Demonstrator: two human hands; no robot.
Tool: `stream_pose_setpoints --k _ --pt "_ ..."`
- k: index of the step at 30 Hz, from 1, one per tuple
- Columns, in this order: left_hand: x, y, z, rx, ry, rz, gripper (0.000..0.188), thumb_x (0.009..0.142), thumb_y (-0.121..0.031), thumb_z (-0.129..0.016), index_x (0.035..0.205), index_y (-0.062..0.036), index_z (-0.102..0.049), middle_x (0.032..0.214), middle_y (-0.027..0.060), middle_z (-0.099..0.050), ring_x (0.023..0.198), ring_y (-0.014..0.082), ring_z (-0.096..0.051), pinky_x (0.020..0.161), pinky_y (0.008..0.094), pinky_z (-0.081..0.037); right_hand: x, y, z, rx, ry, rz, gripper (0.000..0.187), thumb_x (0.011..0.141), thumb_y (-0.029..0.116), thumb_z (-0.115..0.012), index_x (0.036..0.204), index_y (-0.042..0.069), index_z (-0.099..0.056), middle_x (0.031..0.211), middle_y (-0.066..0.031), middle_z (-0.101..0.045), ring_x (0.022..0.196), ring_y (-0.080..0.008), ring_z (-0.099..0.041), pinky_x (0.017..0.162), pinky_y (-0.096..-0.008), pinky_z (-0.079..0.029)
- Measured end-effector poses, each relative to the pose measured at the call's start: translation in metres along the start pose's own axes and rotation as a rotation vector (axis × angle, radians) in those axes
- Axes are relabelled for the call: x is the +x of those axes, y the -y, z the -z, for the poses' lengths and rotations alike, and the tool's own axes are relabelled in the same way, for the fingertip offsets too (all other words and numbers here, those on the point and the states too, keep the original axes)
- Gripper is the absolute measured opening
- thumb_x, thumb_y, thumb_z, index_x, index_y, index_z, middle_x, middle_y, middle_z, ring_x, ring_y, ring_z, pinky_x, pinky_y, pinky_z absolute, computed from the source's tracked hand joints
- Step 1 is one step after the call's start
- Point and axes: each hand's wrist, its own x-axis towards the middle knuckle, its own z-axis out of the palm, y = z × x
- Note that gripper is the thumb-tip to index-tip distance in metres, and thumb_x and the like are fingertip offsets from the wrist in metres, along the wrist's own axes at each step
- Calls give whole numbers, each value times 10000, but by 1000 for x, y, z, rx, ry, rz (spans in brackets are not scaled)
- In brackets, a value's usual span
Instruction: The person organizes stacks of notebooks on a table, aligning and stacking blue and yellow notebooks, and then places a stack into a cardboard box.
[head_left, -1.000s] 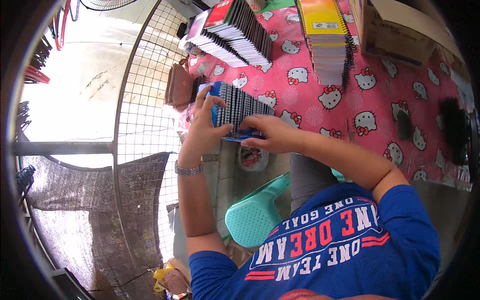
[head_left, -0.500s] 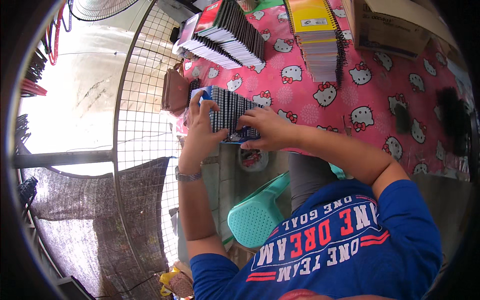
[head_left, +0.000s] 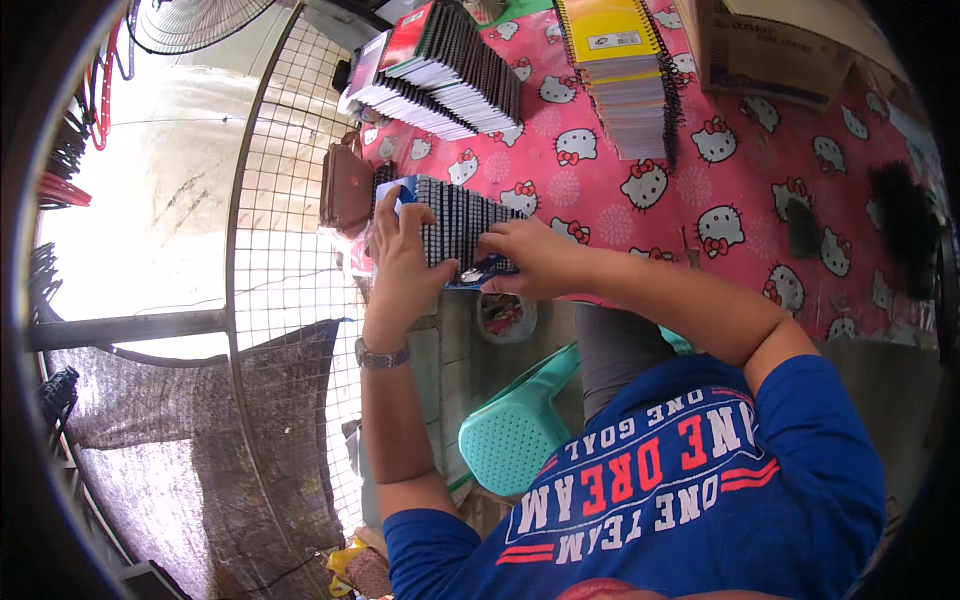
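Observation:
A stack of spiral notebooks (head_left: 455, 212) with blue covers lies at the near left edge of the table, its dark wire spines turned up towards me. My left hand (head_left: 402, 245) spans the stack's left end, fingers spread over the blue cover and thumb pressed against the spines. At the near side of the spines, my right hand (head_left: 535, 255) is closed around a small tool with dark blue handles and a metal tip (head_left: 493, 268), which looks like pliers. The tip meets the lower ends of the wires; my fingers partly hide it.
Behind stand two piles of spiral notebooks, one red-topped (head_left: 440, 60), one yellow-topped (head_left: 620, 85). A cardboard box (head_left: 770, 60) is at the far right of the pink patterned tablecloth (head_left: 600, 200). Left are a brown bag (head_left: 347, 185) and wire mesh. Below sits a green plastic stool (head_left: 515, 440).
My right hand has shifted slightly, and the tool's metal tip shows more plainly at the spines. My left hand keeps its hold on the stack. The whole view has shifted a little.

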Motion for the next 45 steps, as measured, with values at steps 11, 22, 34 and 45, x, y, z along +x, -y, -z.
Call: stream_pose_setpoints --k 11,22,34,45 --pt "-2 2 3 -1 10 5 599 607 -87 -786 1097 -147 -445 1447 193 -286 1339 451 -283 1068 546 -245 -8 1 -6 43 86 -67 410 820 412 -691 1052 88 -599 1033 -120 -613 1046 -308 -571 878 -444 -415" --pt "-6 -10 -9 176 -34 22 647 614 -117 -775 1160 -127 -428 1442 237 -273 1348 470 -266 1063 587 -226 -8 -3 1 122 126 -99 476 752 401 -754 1094 117 -583 1080 -78 -558 1128 -283 -498 929 -427 -336" --pt "-7 -6 -9 228 -20 10 665 608 -79 -786 1164 -140 -426 1461 214 -241 1337 431 -306 1054 512 -299 -4 -1 -6 803 507 -599 370 811 313 -710 1056 66 -583 999 -125 -599 998 -314 -574 854 -410 -429" --pt "-6 -6 -11 226 -24 24 706 594 -152 -828 1178 -137 -431 1457 231 -267 1355 488 -254 1070 595 -246 2 -3 1 789 603 -670 365 851 353 -663 1064 68 -583 999 -121 -602 992 -309 -575 867 -410 -424"
